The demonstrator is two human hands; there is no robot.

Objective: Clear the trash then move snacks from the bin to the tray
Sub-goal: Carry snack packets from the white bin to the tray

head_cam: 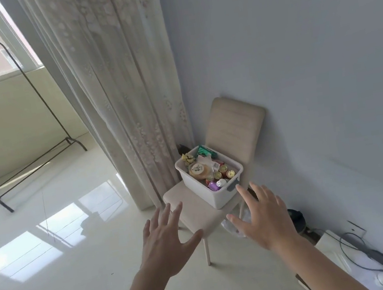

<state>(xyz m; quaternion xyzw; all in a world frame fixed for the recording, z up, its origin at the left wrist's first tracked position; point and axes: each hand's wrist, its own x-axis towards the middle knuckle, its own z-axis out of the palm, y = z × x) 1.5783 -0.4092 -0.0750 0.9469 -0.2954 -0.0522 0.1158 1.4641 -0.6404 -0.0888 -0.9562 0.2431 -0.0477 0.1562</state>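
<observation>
White plastic forms the bin (pixel 203 192), which is set on the seat of a beige chair (pixel 232 125) placed against the wall (pixel 296 53), beside a pale lace curtain (pixel 127 92). Snacks (pixel 200 170) in bright wrappers and small cans (pixel 226 174) are heaped inside it. The left hand (pixel 165 241) and the right hand (pixel 265 218) are held out in front of the bin, near it, above the glossy floor (pixel 56 279); the fingers (pixel 246 196) of both are spread wide and nothing is gripped.

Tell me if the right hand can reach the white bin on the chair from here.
Probably yes: the right hand hovers open just short of the bin, nothing between them.
</observation>
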